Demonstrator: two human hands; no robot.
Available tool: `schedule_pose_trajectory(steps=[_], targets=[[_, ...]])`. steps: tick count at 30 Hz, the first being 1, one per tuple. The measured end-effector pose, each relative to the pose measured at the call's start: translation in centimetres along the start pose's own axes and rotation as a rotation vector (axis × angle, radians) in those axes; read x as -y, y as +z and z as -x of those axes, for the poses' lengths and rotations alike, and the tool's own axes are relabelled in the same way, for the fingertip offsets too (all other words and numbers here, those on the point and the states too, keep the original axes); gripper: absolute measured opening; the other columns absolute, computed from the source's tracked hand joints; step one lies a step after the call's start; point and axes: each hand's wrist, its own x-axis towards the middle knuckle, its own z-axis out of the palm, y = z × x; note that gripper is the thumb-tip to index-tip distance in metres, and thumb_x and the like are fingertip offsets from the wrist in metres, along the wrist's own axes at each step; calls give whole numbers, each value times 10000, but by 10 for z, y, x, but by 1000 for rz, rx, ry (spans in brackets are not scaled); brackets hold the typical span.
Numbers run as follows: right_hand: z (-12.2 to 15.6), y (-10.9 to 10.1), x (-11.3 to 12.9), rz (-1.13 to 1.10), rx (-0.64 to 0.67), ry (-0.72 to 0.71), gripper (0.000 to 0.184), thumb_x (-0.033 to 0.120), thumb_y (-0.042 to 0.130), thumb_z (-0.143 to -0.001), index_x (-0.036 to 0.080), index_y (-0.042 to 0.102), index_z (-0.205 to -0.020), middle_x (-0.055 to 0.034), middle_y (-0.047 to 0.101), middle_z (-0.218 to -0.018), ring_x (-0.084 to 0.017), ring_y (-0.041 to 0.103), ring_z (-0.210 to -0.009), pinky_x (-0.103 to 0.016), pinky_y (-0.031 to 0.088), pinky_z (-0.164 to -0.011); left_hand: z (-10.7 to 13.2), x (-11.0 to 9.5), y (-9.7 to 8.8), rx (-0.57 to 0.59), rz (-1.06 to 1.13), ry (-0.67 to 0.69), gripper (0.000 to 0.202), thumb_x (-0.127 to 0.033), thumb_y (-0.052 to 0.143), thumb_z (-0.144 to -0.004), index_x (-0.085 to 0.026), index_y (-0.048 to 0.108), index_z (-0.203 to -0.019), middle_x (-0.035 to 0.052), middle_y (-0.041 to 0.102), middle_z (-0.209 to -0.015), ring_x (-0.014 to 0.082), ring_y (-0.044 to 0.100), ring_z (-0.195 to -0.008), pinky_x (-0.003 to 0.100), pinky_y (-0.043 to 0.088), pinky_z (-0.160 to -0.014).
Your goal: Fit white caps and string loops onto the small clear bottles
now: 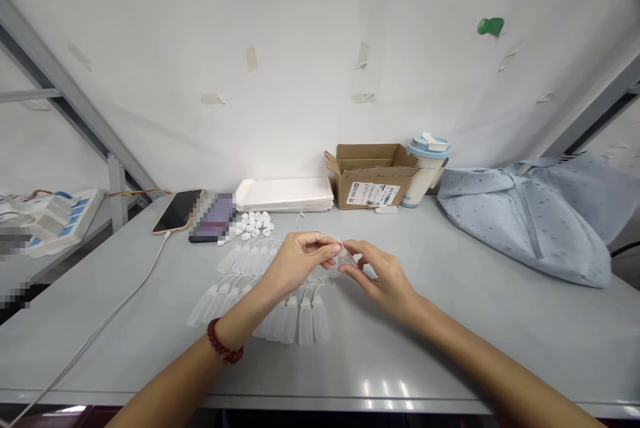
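Note:
My left hand (299, 260) and my right hand (379, 276) meet above the grey table (450, 341), both pinching a small translucent plastic squeeze bottle (342, 257) between fingertips. A thin white tether loops from the bottle near my left fingers. Under my hands lie rows of several more clear squeeze bottles (300, 319), side by side, and a further row (249, 257) behind them. A pile of small white caps (254, 223) sits just beyond. A red bead bracelet circles my left wrist.
A stack of white pouches (285, 194), an open cardboard box (371, 175) and a lidded cup (427, 169) line the wall. A phone (177, 211) with a white cable lies at left, a light blue cloth bag (540, 215) at right. A power strip (60, 218) is far left.

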Motion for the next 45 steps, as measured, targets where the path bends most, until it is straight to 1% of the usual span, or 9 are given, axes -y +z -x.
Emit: schedule_pose_trajectory(steps=[3, 9, 19, 24, 29, 32, 36, 41, 45], targets=[[-1, 0, 1, -39, -15, 10, 241, 268, 516, -882, 208, 513, -1115, -69, 661, -927, -152, 602, -712, -278, 521, -596, 0, -1, 0, 16, -11, 12, 149, -281, 641, -739, -142, 692, -748, 31, 661, -773, 104, 539, -611, 233, 477, -618], [-2, -2, 5, -72, -44, 58, 210, 261, 546, -862, 202, 554, -1063, -66, 676, -922, -151, 623, -721, -257, 530, -563, -1, 3, 0, 33, 14, 4, 184, -278, 687, -702, -131, 689, -813, 42, 669, -829, 120, 567, -681, 229, 473, -622], [-2, -2, 6, -70, -33, 66, 181, 241, 556, -853, 187, 559, -1026, -60, 677, -884, -138, 604, -665, -245, 514, -545, 0, 2, -2, 64, -33, -40, 179, -256, 680, -704, -137, 662, -837, 37, 662, -800, 139, 601, -733, 236, 476, -650], [-3, -3, 7, -102, 28, 115, 190, 226, 511, -871, 180, 553, -1051, -68, 668, -899, -148, 601, -707, -259, 508, -591, 0, 4, -2, 51, -72, -29, 173, -264, 680, -704, -145, 650, -825, 39, 668, -807, 159, 619, -785, 258, 482, -698], [-5, -5, 9, -173, 77, 207, 241, 250, 441, -897, 158, 573, -1077, -79, 641, -868, -170, 584, -753, -304, 485, -676, 1, 4, -1, 48, -35, -60, 184, -267, 691, -693, -138, 628, -809, 30, 656, -785, 143, 615, -732, 244, 486, -647], [-9, -9, 11, -343, 110, 337, 273, 308, 432, -900, 177, 599, -1073, -66, 631, -868, -160, 560, -738, -282, 467, -628, 2, 1, 0, 46, -56, -38, 121, -236, 658, -724, -134, 629, -783, 20, 648, -744, 118, 599, -669, 234, 483, -627], [-15, -14, 13, -702, 164, 501, 303, 375, 478, -874, 188, 626, -1062, -54, 617, -833, -158, 546, -756, -259, 464, -589, 5, -1, 3, 29, -106, 64, 85, -219, 605, -777, -141, 621, -805, 29, 659, -730, 142, 623, -719, 258, 497, -669], [-16, -15, 13, -1030, 172, 598, 285, 368, 543, -849, 173, 658, -1022, -76, 639, -858, -162, 560, -782, -272, 472, -634, 8, 0, 9, -175, -427, 418, 91, -134, 608, -764, -162, 640, -845, 35, 642, -852, 125, 589, -721, 240, 480, -630], [-15, -14, 14, -1135, 181, 650, 272, 358, 553, -850, 180, 658, -1027, -76, 654, -894, -170, 581, -825, -284, 482, -675, 9, 5, 11, -175, -569, 613, 120, -99, 562, -799, -160, 625, -882, 45, 622, -864, 132, 578, -779, 242, 479, -663]])
